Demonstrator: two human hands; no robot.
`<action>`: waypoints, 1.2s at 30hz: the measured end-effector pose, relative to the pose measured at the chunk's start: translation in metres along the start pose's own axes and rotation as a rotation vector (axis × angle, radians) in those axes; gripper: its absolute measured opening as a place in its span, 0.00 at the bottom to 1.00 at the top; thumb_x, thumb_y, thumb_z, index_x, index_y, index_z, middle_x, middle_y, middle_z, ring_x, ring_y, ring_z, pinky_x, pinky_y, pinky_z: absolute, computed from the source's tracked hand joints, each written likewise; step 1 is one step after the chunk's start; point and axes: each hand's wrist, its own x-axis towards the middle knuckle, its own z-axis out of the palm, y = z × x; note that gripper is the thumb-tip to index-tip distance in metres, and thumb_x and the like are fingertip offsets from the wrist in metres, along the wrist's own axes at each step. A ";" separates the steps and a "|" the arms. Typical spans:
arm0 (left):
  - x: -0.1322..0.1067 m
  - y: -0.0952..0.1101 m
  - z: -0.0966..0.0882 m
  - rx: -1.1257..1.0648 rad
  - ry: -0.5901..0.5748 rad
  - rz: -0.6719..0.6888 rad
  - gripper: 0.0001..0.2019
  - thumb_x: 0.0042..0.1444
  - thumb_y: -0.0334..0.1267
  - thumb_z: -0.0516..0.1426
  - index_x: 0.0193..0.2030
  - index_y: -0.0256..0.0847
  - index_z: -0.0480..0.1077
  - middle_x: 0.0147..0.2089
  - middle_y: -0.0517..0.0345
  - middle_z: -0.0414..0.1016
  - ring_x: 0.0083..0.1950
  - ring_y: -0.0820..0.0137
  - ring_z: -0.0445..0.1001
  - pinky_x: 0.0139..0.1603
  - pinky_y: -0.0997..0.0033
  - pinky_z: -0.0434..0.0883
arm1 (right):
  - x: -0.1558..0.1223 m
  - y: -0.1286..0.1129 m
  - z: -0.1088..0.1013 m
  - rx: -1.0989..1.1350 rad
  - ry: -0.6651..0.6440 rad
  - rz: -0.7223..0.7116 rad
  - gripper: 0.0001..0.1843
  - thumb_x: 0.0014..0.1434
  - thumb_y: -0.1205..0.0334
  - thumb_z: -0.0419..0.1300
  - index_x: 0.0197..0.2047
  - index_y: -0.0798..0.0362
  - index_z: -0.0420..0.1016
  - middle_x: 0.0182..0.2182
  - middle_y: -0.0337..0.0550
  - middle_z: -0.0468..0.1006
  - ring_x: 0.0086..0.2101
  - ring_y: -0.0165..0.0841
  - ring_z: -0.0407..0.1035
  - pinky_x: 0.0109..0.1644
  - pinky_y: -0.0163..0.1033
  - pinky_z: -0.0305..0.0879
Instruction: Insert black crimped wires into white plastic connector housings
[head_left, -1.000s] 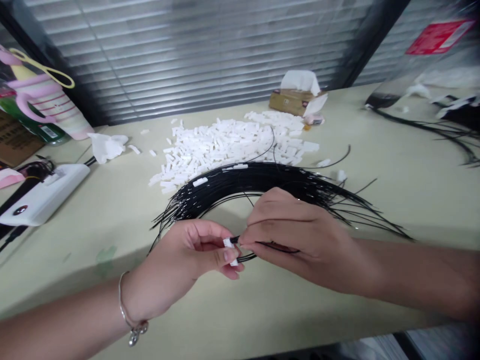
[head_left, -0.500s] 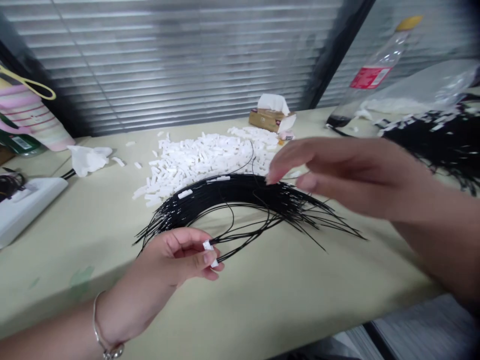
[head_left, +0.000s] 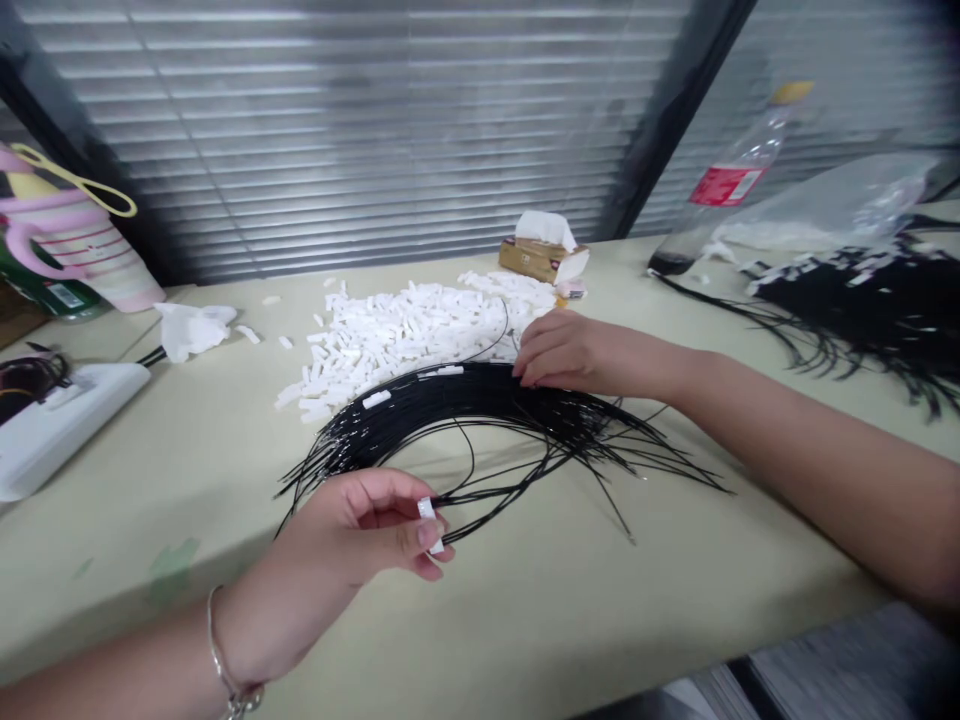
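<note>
Between the thumb and fingers of my left hand [head_left: 375,530] is a white connector housing [head_left: 430,526] with several black wires running out of it to the right. My right hand [head_left: 562,350] reaches down onto the bundle of black wires [head_left: 450,395], its fingers drawn together on the strands at the bundle's upper right side. The fingertips are partly hidden, so how many wires they pinch is unclear. The bundle lies in an arc on the table, with loose ends fanning out at both sides. Two white housings rest on top of it.
Behind the bundle spreads a pile of white connector housings [head_left: 405,325]. A tissue pack [head_left: 529,260] stands at the back, near a bottle [head_left: 724,190]. More black wires with white ends [head_left: 862,300] lie at right. A cup [head_left: 97,250], crumpled tissue [head_left: 193,330] and power strip [head_left: 75,420] are at left.
My right hand has come down from above onto the wire bundle, and its fingers have closed there. My left hand still holds the white connector housing. The whole view has shifted slightly.
</note>
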 end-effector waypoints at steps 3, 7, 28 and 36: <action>-0.001 -0.001 -0.001 -0.007 -0.004 0.001 0.11 0.42 0.36 0.67 0.31 0.36 0.72 0.28 0.62 0.73 0.30 0.74 0.73 0.35 0.72 0.69 | -0.008 0.013 -0.013 -0.060 0.083 0.062 0.12 0.61 0.60 0.52 0.35 0.49 0.77 0.35 0.43 0.79 0.39 0.33 0.68 0.49 0.42 0.60; 0.000 -0.003 -0.003 0.011 -0.010 0.011 0.11 0.43 0.36 0.67 0.32 0.36 0.71 0.28 0.61 0.73 0.31 0.72 0.73 0.36 0.71 0.68 | -0.027 0.039 -0.023 -0.178 0.254 0.249 0.11 0.59 0.57 0.55 0.35 0.50 0.77 0.35 0.49 0.79 0.38 0.37 0.68 0.46 0.46 0.59; 0.002 -0.004 -0.003 -0.086 -0.009 0.026 0.12 0.42 0.35 0.68 0.33 0.36 0.73 0.28 0.62 0.75 0.30 0.75 0.74 0.35 0.75 0.71 | -0.018 0.022 -0.003 0.130 0.220 0.269 0.12 0.56 0.54 0.56 0.31 0.51 0.77 0.31 0.42 0.79 0.32 0.30 0.72 0.39 0.37 0.68; 0.007 -0.008 -0.005 -0.236 0.009 0.057 0.11 0.40 0.30 0.69 0.33 0.35 0.75 0.27 0.59 0.78 0.31 0.72 0.78 0.35 0.75 0.75 | 0.004 -0.102 0.002 0.393 0.313 0.176 0.07 0.56 0.67 0.57 0.27 0.51 0.74 0.23 0.34 0.74 0.23 0.22 0.67 0.24 0.27 0.62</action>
